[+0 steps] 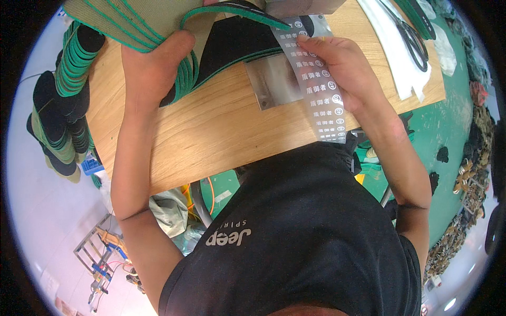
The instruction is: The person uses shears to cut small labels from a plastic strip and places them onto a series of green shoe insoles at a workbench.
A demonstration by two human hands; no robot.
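Note:
My left hand [161, 66] is wrapped round several tan insoles [126, 21] with green edges, its thumb pressed on them. More green-edged layers show beneath that hand. My right hand [345, 68] pinches a clear strip of white-printed transfer labels [311, 87] between thumb and fingers. The strip runs down over the table's near edge against my black shirt. A black insole [237, 42] lies between my hands, and the strip's upper end lies over its right tip. Under it is a shiny metal plate [271, 87].
The wooden table [211, 142] spans the space before me. Stacks of insoles [68, 63] stand off its left edge. A metal block [300, 6] sits at the far side. On the right are white sheeting [392, 52] and a black cable [414, 45]. Brown piles [464, 179] line the green floor.

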